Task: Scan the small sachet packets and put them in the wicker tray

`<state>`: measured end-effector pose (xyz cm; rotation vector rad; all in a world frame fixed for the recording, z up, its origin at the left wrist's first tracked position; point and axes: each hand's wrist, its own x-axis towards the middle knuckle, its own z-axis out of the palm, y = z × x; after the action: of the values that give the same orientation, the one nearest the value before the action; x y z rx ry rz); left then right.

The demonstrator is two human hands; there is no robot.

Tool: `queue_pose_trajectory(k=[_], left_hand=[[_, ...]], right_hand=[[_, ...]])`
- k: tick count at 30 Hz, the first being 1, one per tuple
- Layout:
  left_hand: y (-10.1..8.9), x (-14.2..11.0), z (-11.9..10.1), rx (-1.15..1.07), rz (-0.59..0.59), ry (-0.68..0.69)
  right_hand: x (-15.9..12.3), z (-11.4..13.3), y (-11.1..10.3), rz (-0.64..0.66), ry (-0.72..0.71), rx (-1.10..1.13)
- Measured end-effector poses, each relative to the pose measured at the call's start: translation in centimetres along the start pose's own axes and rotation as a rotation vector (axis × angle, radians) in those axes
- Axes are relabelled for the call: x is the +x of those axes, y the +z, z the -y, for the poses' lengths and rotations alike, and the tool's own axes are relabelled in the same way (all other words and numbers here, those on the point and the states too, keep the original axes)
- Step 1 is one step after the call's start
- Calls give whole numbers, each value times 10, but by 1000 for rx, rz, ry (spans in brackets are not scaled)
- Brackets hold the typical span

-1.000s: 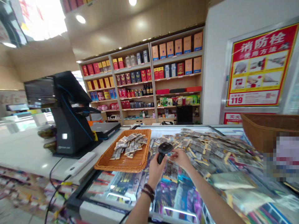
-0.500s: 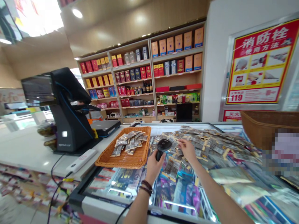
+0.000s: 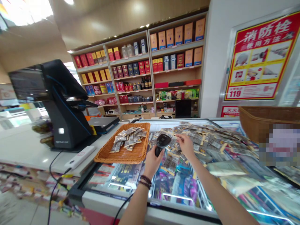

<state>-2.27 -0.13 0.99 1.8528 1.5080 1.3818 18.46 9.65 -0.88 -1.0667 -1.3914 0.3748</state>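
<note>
Left hand (image 3: 152, 164) around barcode scanner (image 3: 162, 141), right (image 3: 185, 145) at packets (image 3: 206, 143)

The tray (image 3: 126, 155) is rough woven rattan, the barcode scanner (image 3: 162, 140) glossy black plastic, the freezer lid (image 3: 124, 178) smooth glass.

A red and yellow poster (image 3: 259, 56) on the white wall (image 3: 211, 62) reads 消防栓 in large white characters across its top, with 使用方法 just below. Near its lower left corner stands the number 119 (image 3: 235, 93). A smaller red and white sign (image 3: 229, 111) under the poster reads 灭火; the poster's small print is too blurred to read
</note>
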Motion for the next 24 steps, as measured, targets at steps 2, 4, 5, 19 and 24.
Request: queue_pose_trajectory(k=[2, 4, 5, 19, 24], left_hand=[[1, 0, 1, -8, -8, 1], [1, 0, 1, -43, -23, 3], [1, 0, 1, -70, -29, -2], [-112, 23, -2, -202, -246, -106], [-174, 18, 36, -57, -413, -152]], right_hand=[[0, 1, 0, -8, 6, -13], [1, 2, 1, -18, 34, -9], [2, 1, 2, -25, 57, 2], [53, 36, 118, -45, 249, 428], [61, 55, 182, 55, 211, 356]])
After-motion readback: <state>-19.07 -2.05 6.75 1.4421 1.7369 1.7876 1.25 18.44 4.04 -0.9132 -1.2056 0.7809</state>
